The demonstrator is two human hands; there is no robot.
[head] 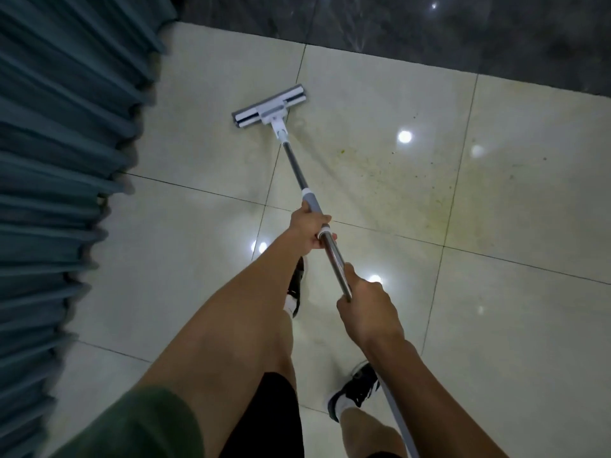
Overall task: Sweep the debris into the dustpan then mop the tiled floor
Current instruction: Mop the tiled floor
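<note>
Mopping step: left hand (309, 231) and right hand (365, 309) curl fingers round mop (269, 110) pole; head far left on tiled floor (496, 325). Next, likely: drag right across yellow stain (396, 180).

Glossy cream floor tiles (496, 325) mirror ceiling lights; pleated teal curtain (59, 193) hangs left; dark marble strip (429, 24) runs far.

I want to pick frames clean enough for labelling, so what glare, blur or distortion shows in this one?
Head view: bright lamp glare spots on the glossy tiled floor; the curtain at left is motion-smeared; the wide angle bends the grout lines; the mop head and both hands stay fairly sharp.
</note>
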